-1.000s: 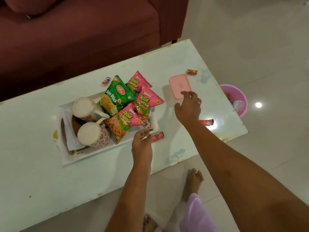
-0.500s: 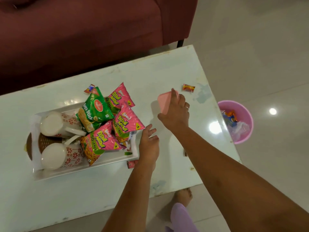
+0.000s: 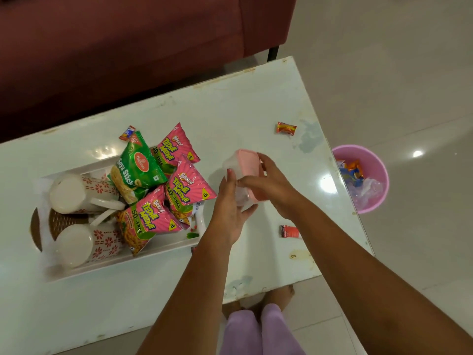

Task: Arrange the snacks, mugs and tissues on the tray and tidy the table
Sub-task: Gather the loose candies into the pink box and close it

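Nearly done: tray (image 3: 158, 249) loaded, pink-lidded box (image 3: 249, 172) in hand, scraps left.
Seen from the head camera, both hands hold the box just above the bench (image 3: 256, 103), beside the tray's right end. The right hand (image 3: 271, 185) curls its fingers over the lid, and the left hand (image 3: 230, 208) cups the clear side with its thumb beneath. Two mugs (image 3: 76, 193) on their sides and four snack packets (image 3: 184, 190) fill the tray. Seemingly left: placing the box and clearing the loose wrappers (image 3: 286, 128) into the pink bin (image 3: 376, 201) on the floor.
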The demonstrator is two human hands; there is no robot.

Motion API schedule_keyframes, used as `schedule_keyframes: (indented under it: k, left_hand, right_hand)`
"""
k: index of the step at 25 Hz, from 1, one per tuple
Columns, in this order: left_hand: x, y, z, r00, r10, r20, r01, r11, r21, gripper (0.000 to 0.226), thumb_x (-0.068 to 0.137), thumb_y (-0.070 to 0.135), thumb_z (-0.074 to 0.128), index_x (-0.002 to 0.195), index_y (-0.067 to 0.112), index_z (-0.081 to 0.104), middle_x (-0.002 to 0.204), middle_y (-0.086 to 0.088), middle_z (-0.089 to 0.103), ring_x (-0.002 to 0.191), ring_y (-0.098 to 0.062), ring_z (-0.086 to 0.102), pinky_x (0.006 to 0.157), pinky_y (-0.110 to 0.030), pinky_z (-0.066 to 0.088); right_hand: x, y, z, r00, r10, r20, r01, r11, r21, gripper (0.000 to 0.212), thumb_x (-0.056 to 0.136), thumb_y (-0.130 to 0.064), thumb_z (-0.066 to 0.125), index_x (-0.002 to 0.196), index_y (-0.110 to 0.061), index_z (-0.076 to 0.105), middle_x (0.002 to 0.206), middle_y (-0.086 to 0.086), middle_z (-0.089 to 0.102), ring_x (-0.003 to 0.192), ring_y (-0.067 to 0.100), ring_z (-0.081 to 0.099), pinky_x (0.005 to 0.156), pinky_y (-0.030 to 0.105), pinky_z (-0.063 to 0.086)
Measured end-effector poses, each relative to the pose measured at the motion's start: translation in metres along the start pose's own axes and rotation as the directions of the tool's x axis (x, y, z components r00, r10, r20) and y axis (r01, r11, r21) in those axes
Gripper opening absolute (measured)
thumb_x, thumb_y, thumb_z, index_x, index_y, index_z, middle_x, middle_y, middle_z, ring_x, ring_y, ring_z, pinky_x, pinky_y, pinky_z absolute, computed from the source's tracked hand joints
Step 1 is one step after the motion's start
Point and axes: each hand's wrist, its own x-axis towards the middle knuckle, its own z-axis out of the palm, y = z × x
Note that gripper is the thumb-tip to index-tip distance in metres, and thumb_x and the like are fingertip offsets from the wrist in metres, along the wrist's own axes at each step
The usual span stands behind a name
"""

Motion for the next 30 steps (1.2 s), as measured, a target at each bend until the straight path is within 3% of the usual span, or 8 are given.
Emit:
schedule_keyframes:
  k: [4,9,14,17,19,22,27,30]
  left_hand:
    - [0.005,0.001,0.006,1.000,-0.023,0.007,0.024,0.997,-0.078,0.060,0.086,0.053,0.053,0.138,0.027,0.038,0.139,-0.013,0.047,0.124,-0.031,0.049,0.099,-0.052,0.046]
    - [0.009,-0.003,0.009,0.999,0.009,-0.031,-0.010,0.999,-0.041,0.058,0.087,0.051,0.052,0.139,0.030,0.036,0.138,-0.013,0.047,0.123,-0.031,0.049,0.098,-0.055,0.045]
    - [0.006,0.000,-0.001,0.999,-0.039,0.037,0.046,0.980,-0.194,0.050,0.090,0.055,0.043,0.128,0.024,0.047,0.134,-0.016,0.051,0.122,-0.035,0.051,0.099,-0.057,0.044]
    - [0.003,-0.003,0.001,0.996,-0.088,0.020,0.090,0.965,-0.247,0.034,0.090,0.057,0.041,0.104,0.030,0.054,0.126,-0.013,0.056,0.114,-0.032,0.055,0.084,-0.049,0.052]
    - [0.003,-0.005,0.000,0.995,-0.094,-0.021,0.085,0.962,-0.260,0.035,0.090,0.058,0.039,0.103,0.029,0.053,0.128,-0.012,0.055,0.115,-0.032,0.054,0.077,-0.046,0.053]
    - [0.005,-0.004,-0.006,0.991,-0.133,-0.027,0.121,0.955,-0.270,0.048,0.089,0.059,0.038,0.124,0.026,0.046,0.133,-0.012,0.053,0.113,-0.032,0.055,0.077,-0.045,0.053]
    - [0.005,-0.003,-0.006,0.988,-0.152,-0.007,0.146,0.958,-0.245,0.054,0.090,0.058,0.036,0.132,0.024,0.043,0.131,-0.011,0.054,0.114,-0.031,0.055,0.075,-0.045,0.054]
    - [0.005,-0.005,-0.004,0.987,-0.157,-0.038,0.142,0.955,-0.259,0.056,0.090,0.058,0.038,0.133,0.023,0.046,0.130,-0.012,0.057,0.112,-0.031,0.058,0.074,-0.046,0.055]
  right_hand:
    - [-0.004,0.000,0.011,0.989,-0.017,-0.149,0.023,0.999,0.037,0.069,0.068,-0.051,0.073,0.126,-0.027,0.044,0.117,-0.005,0.050,0.097,0.011,0.057,0.067,0.023,0.049]
    - [-0.005,0.001,0.017,0.946,-0.028,-0.322,0.033,0.999,0.012,0.059,0.070,-0.050,0.071,0.121,-0.025,0.053,0.115,-0.004,0.055,0.099,0.017,0.058,0.077,0.030,0.053]
    - [-0.002,-0.006,0.004,0.937,0.119,-0.329,-0.002,0.941,0.337,0.047,0.070,-0.049,0.071,0.109,-0.022,0.066,0.100,0.000,0.069,0.094,0.022,0.066,0.081,0.038,0.056]
    - [0.012,-0.002,-0.014,0.876,0.071,-0.476,0.012,0.986,0.169,0.058,0.067,-0.051,0.072,0.115,-0.022,0.062,0.109,0.001,0.067,0.094,0.020,0.063,0.082,0.038,0.054]
    - [0.023,0.010,-0.029,0.819,-0.043,-0.573,-0.066,0.983,-0.169,0.069,0.068,-0.053,0.072,0.123,-0.014,0.055,0.119,0.008,0.059,0.105,0.026,0.057,0.089,0.040,0.051]
    - [0.035,0.032,-0.039,0.786,-0.195,-0.587,-0.237,0.782,-0.577,0.088,0.071,-0.055,0.070,0.136,-0.008,0.035,0.132,0.017,0.042,0.122,0.035,0.040,0.099,0.042,0.040]
    - [0.032,0.039,-0.031,0.735,-0.332,-0.591,-0.221,0.707,-0.672,0.089,0.079,-0.051,0.065,0.144,-0.006,0.023,0.147,0.015,0.030,0.133,0.035,0.030,0.106,0.044,0.036]
    - [0.022,0.030,-0.007,0.792,-0.322,-0.519,0.026,0.867,-0.498,0.057,0.093,-0.040,0.051,0.137,-0.005,0.042,0.140,0.013,0.047,0.128,0.030,0.043,0.106,0.040,0.036]
